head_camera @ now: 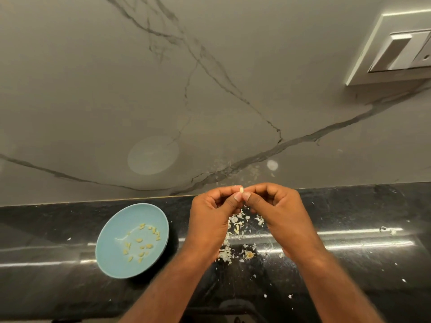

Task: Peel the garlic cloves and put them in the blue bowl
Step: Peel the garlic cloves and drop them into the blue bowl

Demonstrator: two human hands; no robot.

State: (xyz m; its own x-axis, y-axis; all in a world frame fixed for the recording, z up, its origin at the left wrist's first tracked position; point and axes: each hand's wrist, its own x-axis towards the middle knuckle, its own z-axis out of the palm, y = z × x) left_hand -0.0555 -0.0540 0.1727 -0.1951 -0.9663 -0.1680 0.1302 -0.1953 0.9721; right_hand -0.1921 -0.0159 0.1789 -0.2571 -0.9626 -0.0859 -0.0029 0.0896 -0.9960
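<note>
A small pale garlic clove (241, 189) is pinched between the fingertips of both hands, raised above the black counter. My left hand (211, 214) and my right hand (277, 210) meet thumb to thumb at the clove, fingers curled. The blue bowl (109, 257) stands on the counter to the left of my left hand and holds several peeled yellowish cloves (140, 241). A heap of white garlic skins (235, 231) lies on the counter under and between my hands.
The black stone counter (349, 264) runs left to right, with scattered skin flakes to the right. A grey marble-veined wall (163, 89) rises behind it. A white switch plate (396, 52) sits on the wall at upper right.
</note>
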